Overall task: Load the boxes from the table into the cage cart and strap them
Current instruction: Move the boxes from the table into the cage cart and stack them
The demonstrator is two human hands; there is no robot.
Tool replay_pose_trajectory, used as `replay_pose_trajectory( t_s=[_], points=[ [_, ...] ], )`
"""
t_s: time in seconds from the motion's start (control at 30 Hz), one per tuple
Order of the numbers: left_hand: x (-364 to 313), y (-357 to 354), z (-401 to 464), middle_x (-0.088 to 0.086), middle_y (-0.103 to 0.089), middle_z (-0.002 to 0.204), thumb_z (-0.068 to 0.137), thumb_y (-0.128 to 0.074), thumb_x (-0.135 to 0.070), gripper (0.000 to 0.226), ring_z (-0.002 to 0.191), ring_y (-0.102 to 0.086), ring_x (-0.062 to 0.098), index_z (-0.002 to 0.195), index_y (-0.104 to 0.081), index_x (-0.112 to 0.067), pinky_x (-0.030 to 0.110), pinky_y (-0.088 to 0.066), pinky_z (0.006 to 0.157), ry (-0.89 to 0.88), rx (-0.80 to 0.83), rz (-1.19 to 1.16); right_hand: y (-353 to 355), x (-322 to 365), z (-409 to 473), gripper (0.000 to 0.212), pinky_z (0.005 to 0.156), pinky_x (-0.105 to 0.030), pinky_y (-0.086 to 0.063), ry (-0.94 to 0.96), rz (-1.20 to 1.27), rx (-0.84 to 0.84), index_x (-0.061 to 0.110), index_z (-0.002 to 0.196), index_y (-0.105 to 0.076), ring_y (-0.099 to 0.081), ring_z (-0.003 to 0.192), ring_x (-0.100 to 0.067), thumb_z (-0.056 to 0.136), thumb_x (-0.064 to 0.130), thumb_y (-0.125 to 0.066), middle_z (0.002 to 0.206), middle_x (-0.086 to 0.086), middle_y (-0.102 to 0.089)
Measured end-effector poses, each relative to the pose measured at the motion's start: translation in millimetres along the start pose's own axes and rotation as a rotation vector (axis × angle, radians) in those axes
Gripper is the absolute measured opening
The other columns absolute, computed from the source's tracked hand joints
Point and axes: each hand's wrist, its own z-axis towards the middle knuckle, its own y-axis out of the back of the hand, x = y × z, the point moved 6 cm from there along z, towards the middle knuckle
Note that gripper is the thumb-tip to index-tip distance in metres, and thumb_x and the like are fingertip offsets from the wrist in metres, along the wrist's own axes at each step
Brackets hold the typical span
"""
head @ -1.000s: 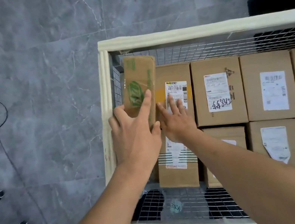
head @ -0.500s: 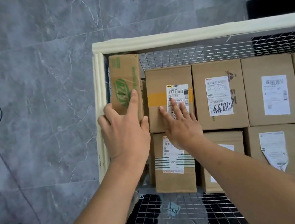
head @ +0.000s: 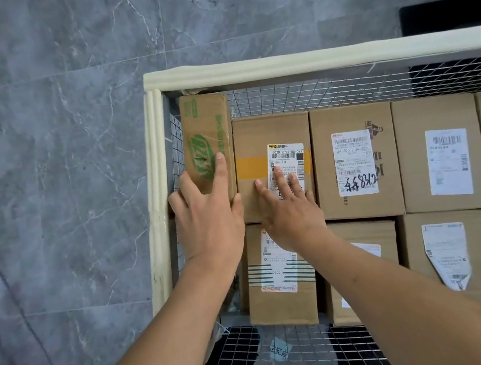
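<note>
Left grip (head: 206, 217) holding green-printed box (head: 208, 143), right grip (head: 290, 205) flat on labelled box (head: 274, 163)

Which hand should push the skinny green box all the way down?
Probably the left hand: it already holds the green-printed box in the gap by the cage cart's side wall. The right hand lies flat on the yellow-taped box.
</note>
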Motion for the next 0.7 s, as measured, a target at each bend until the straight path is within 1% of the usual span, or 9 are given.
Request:
replay_pose_trajectory(
  t_s=[0.07, 0.17, 0.33, 0.47, 0.57, 0.63, 0.7],
  points=[
    [-0.1, -4.0, 0.2, 0.023, -0.025, 0.159, 0.103, -0.054, -0.048, 0.073, 0.133, -0.033, 0.038, 0.164, -0.015, -0.042, 0.047, -0.043, 0.107, 0.002, 0.003, -0.009, 0.2, -0.7, 0.3, 0.085, 0.128, -0.055, -0.008, 0.0, -0.006, -0.004, 0.044, 0.16, 0.018, 0.021, 0.157, -0.03, 0.106, 0.042, -0.047, 0.164, 0.002, 0.037],
    [2.8, -6.7, -3.0, 0.023, -0.029, 0.157, 0.102, -0.057, -0.048, 0.073, 0.131, -0.035, 0.038, 0.164, -0.019, -0.043, 0.048, -0.046, 0.103, 0.018, -0.011, -0.02, -1.4, 0.1, -0.7, 0.086, 0.127, -0.054, -0.008, -0.002, -0.013, -0.009, 0.044, 0.16, 0.018, 0.021, 0.157, -0.03, 0.105, 0.044, -0.049, 0.165, 0.002, 0.037],
    [6.1, -14.2, -5.2, 0.018, -0.028, 0.155, 0.102, -0.055, -0.051, 0.073, 0.129, -0.036, 0.034, 0.163, -0.015, -0.046, 0.043, -0.046, 0.101, 0.035, 0.026, 0.008, -0.4, 2.7, -1.0, 0.088, 0.127, -0.054, -0.006, -0.005, -0.01, -0.011, 0.045, 0.16, 0.017, 0.021, 0.157, -0.03, 0.103, 0.049, -0.049, 0.165, 0.001, 0.036],
    [1.3, -17.2, 14.4, 0.019, -0.031, 0.156, 0.104, -0.053, -0.05, 0.072, 0.127, -0.038, 0.034, 0.164, -0.014, -0.043, 0.041, -0.044, 0.103, 0.022, 0.015, 0.033, -1.2, 2.4, 0.6, 0.086, 0.127, -0.054, -0.007, -0.015, -0.016, -0.001, 0.046, 0.16, 0.017, 0.022, 0.157, -0.03, 0.104, 0.049, -0.048, 0.165, 0.002, 0.036],
    [-1.4, -18.0, 28.3, 0.02, -0.031, 0.157, 0.104, -0.052, -0.049, 0.071, 0.127, -0.039, 0.035, 0.164, -0.014, -0.042, 0.042, -0.045, 0.1, 0.01, 0.027, 0.061, 1.2, 4.1, 0.7, 0.084, 0.128, -0.055, -0.008, -0.02, -0.005, -0.005, 0.045, 0.161, 0.014, 0.02, 0.157, -0.03, 0.105, 0.046, -0.048, 0.166, 0.002, 0.034],
    [-3.7, -17.9, 37.1, 0.019, -0.026, 0.162, 0.104, -0.054, -0.047, 0.073, 0.129, -0.038, 0.036, 0.164, -0.014, -0.04, 0.042, -0.047, 0.097, -0.003, 0.035, 0.074, 3.7, 5.6, 0.2, 0.082, 0.128, -0.056, -0.009, -0.018, 0.0, -0.013, 0.044, 0.162, 0.012, 0.019, 0.157, -0.031, 0.105, 0.045, -0.047, 0.167, 0.001, 0.032],
    [-6.5, -19.2, 44.8, 0.015, -0.014, 0.169, 0.104, -0.056, -0.043, 0.074, 0.131, -0.038, 0.037, 0.165, -0.015, -0.037, 0.042, -0.049, 0.097, -0.02, 0.05, 0.075, 4.8, 6.8, -0.4, 0.08, 0.128, -0.057, -0.01, -0.014, 0.004, -0.023, 0.043, 0.162, 0.01, 0.018, 0.158, -0.032, 0.105, 0.044, -0.046, 0.168, 0.0, 0.03]
  ],
)
